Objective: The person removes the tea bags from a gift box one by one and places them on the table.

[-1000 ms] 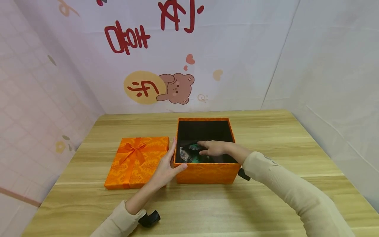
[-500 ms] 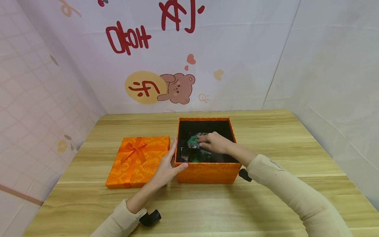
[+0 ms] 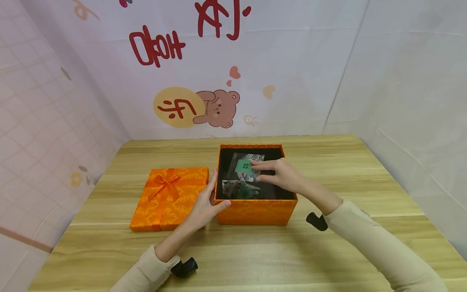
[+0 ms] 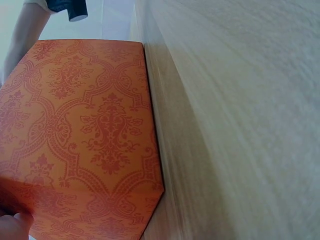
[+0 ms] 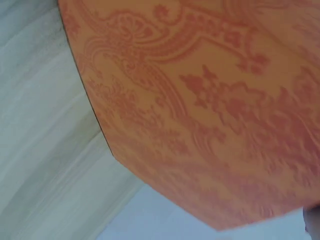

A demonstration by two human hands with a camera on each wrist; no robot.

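Note:
An orange patterned gift box (image 3: 257,213) with a black inside stands uncovered at mid-table. My left hand (image 3: 202,205) holds its near left corner, thumb on the front rim and fingers along the left side. Between the thumb and fingers of my right hand (image 3: 282,173) is a clear flat packet with a green label (image 3: 243,166), raised near the top of the box. A similar clear packet (image 3: 240,189) lies lower inside, by the front wall. The left wrist view shows the box wall (image 4: 90,120) with a fingertip at its edge; another orange wall (image 5: 200,110) fills the right wrist view.
Left of the box lies its orange lid (image 3: 182,202) with a ribbon bow (image 3: 166,184), close beside my left forearm. The wooden table (image 3: 255,259) ends at a white printed backdrop (image 3: 292,113) behind and at the sides.
My right hand has come up from deep in the box, bringing the clear packet with the green label toward the rim. The left hand and the lid have stayed put.

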